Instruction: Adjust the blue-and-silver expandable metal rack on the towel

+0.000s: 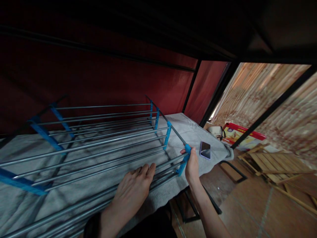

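Note:
A rack of grey metal tubes [99, 144] with blue plastic brackets [167, 134] lies on a grey cloth surface [190, 127]. My left hand [136, 185] is on the near tubes, its fingers bent over and closed round a tube. At the rack's near right corner, my right hand [192, 165] grips a blue connector, with the thumb and fingers on either side of it. Part of the connector is hidden behind the hand. Dark rods join the blue brackets along the right end.
A phone [205, 150] lies on the cloth right of my right hand. Beyond are a red and yellow box [241, 135], a white object [215, 131] and folded wooden slats [279, 162] by the tiled floor. Black bed-frame posts and a red wall stand around.

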A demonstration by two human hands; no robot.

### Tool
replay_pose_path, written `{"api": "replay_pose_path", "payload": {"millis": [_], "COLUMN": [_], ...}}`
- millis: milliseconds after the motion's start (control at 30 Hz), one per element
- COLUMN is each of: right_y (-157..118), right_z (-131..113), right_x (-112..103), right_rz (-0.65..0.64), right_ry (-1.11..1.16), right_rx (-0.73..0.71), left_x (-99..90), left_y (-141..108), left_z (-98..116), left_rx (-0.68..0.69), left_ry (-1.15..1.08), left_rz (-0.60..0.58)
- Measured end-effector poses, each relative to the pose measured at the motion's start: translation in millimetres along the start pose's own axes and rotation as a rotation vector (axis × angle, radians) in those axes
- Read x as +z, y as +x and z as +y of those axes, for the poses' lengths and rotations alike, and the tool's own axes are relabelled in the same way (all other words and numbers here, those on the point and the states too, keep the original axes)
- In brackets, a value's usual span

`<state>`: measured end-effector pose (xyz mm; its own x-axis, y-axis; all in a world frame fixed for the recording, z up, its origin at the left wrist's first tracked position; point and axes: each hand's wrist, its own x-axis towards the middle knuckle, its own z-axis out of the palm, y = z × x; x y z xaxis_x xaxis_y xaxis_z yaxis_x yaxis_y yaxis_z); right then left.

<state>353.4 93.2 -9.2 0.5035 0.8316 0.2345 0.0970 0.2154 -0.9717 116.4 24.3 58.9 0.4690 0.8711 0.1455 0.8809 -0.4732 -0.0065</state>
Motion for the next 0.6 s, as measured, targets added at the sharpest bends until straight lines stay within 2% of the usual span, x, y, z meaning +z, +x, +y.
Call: {"api": "replay_pose_path", "payload": {"millis": [133, 333, 467, 600], "right_y": [0.1, 17.0, 38.9, 51.6], "right_z": [-4.6, -19.2, -33.8, -46.0], "right_x": [-1.1, -15.2, -15.1, -5.5], "right_rz": [-0.008, -0.238, -0.320, -0.475], "right_ry": [0.030, 0.296, 0.265, 0.243], "right_rx": [0.037, 0.162, 0.205, 0.372], "left_x": [0.3, -2.6, -3.1, -2.9], "left_y": [-0.6, -0.1, 2.3, 5.0], "left_z": [-0.5, 3.3, 5.3, 5.1], "left_rx": [0.016, 0.025, 0.018, 0.027], "left_ry": [0.012, 0.038, 0.076, 0.057], "left_rz": [0.036, 0.138, 0.164, 0.125]}}
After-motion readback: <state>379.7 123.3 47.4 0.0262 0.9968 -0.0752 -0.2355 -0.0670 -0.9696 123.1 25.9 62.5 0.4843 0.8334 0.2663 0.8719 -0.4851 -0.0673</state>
